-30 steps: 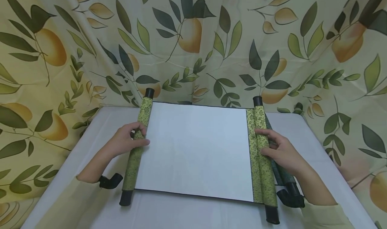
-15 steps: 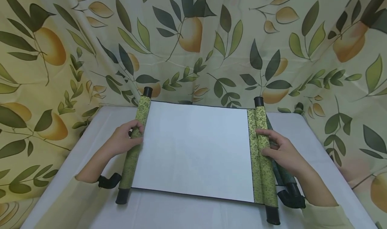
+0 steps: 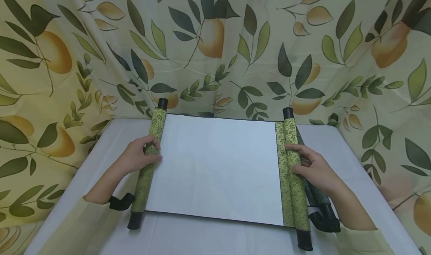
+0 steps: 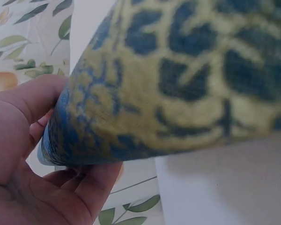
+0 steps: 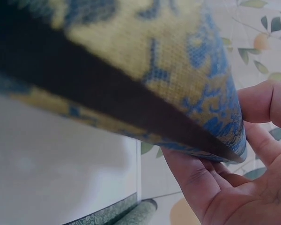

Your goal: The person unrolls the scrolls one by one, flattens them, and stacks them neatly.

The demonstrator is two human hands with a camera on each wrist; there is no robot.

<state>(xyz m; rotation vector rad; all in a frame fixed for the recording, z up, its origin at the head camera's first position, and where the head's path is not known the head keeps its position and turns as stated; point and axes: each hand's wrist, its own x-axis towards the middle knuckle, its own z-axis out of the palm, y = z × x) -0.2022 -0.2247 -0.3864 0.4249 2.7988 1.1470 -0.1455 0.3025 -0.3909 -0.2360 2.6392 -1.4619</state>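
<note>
A scroll with blank white paper is stretched between two rollers covered in yellow-green patterned cloth with black end knobs. My left hand grips the left roller around its middle, thumb on the near side. The right roller is held by my right hand, fingers and thumb curled about it, with a patterned strip beside the paper. Close up in the left wrist view, the roller cloth looks blue and gold. A dark band runs along the cloth in the right wrist view.
Beneath the right hand lies a dark green roller with a black end, partly hidden by the scroll. A white cloth covers the table. Behind it hangs a curtain printed with leaves and fruit. Each wrist wears a black mount.
The left hand and left roller have shifted slightly to the left, so a little more white paper shows. My right hand and its roller have stayed almost still.
</note>
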